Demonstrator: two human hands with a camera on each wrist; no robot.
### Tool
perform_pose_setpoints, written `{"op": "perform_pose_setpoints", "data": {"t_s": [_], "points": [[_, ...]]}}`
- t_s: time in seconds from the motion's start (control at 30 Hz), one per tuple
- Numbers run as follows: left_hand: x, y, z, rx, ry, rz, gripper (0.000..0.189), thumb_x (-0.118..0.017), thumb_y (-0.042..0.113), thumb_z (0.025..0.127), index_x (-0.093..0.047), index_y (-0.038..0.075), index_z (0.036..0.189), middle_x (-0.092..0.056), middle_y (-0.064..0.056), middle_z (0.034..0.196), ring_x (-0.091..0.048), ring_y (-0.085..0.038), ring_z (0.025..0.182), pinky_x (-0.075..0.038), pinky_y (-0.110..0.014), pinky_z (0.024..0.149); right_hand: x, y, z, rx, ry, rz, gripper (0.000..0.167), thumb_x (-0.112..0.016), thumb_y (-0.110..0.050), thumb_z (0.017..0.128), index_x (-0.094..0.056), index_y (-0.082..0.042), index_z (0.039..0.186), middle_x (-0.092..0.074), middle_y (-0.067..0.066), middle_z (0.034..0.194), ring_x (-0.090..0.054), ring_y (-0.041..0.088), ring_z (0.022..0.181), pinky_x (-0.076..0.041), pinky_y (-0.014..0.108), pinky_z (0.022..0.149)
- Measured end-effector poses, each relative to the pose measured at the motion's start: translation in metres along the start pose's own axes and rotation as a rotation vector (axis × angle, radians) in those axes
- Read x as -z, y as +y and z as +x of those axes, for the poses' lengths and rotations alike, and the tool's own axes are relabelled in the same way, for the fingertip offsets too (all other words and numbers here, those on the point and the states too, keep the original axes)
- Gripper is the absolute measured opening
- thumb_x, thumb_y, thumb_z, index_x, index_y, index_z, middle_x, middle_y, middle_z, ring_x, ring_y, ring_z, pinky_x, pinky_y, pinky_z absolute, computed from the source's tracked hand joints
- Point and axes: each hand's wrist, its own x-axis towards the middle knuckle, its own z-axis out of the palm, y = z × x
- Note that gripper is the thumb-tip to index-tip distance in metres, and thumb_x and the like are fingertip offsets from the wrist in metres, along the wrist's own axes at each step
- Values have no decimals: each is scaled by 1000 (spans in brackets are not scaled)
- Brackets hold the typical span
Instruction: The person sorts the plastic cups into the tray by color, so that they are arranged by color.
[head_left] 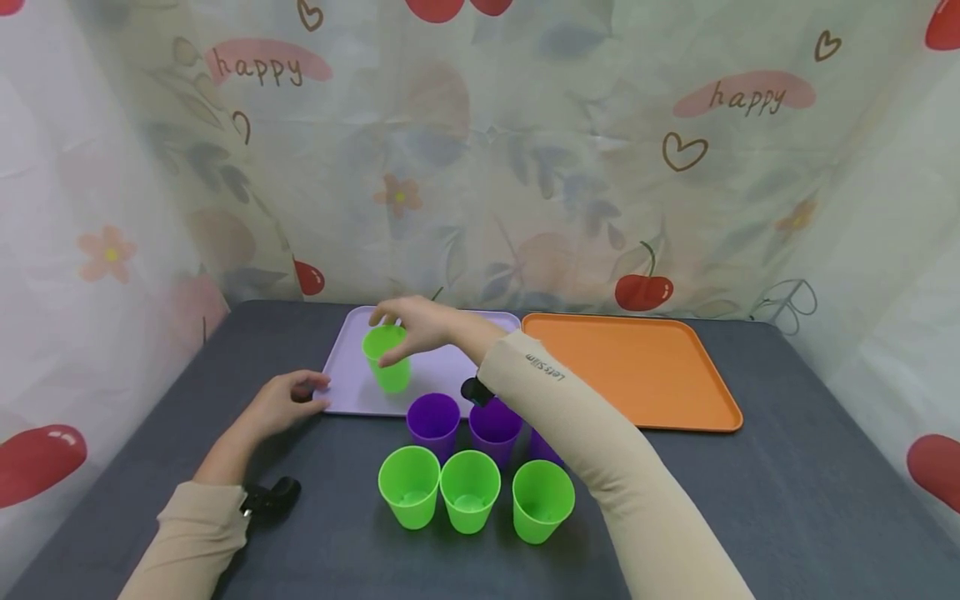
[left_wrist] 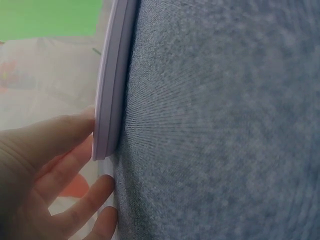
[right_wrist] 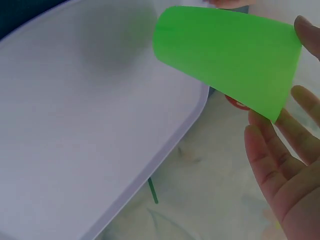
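Note:
My right hand (head_left: 420, 325) holds a light green cup (head_left: 393, 377) near its rim, thumb on one side and fingers on the other. The cup is upright over the left part of a lilac tray (head_left: 442, 379). In the right wrist view, the cup's base (right_wrist: 165, 35) shows apart from the tray, with a shadow on the surface below. Beside the tray's left edge, my left hand (head_left: 279, 407) touches the rim (left_wrist: 107, 115) with its thumb, the other fingers loosely bent and resting near the table.
In front of the tray stands a row of purple cups (head_left: 433, 423), the rightmost partly hidden by my right sleeve. Nearer to me are three green cups (head_left: 470, 496), upright with mouths up. An orange tray (head_left: 622, 367) lies at the right, against the lilac one.

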Motion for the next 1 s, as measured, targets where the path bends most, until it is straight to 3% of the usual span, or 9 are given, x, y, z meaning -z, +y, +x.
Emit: {"op": "perform_pose_setpoints", "data": {"t_s": [0.2,0.43,0.67,0.83,1.0], "points": [[0,0,0,-12,7,-14,37,-66,16,85,-59,-3,116,-61,-25,116,-56,-45,109,-45,-53,92,-4,-1,8,16,-26,-14,62,-75,-29,78,-50,-9,130,-56,11,132,-52,24,123,-40,32,104],[-1,-14,5,-84,46,-39,39,-71,25,81,-62,0,110,-65,-21,108,-60,-41,100,-50,-45,81,-6,-5,12,34,-58,-37,61,-75,-29,77,-50,-10,129,-57,10,132,-53,23,122,-41,30,104],[-1,-1,1,-21,27,3,37,-66,15,85,-59,-4,116,-62,-25,116,-59,-43,107,-47,-52,89,-10,-7,13,25,-88,-45,61,-75,-27,77,-50,-9,129,-56,7,133,-50,19,126,-38,30,105],[-2,-1,1,-17,24,5,36,-65,14,85,-59,-4,116,-62,-25,117,-58,-43,107,-47,-52,89,-11,-6,15,43,-113,-53,64,-75,-25,78,-48,-5,133,-52,7,137,-47,19,130,-35,28,109],[-2,-2,1,-19,24,4,36,-65,13,85,-59,-4,116,-62,-25,116,-58,-43,107,-46,-52,90,-9,-3,14,26,-144,14,70,-73,-24,80,-40,-7,139,-43,8,146,-46,25,132,-36,29,109]]}}
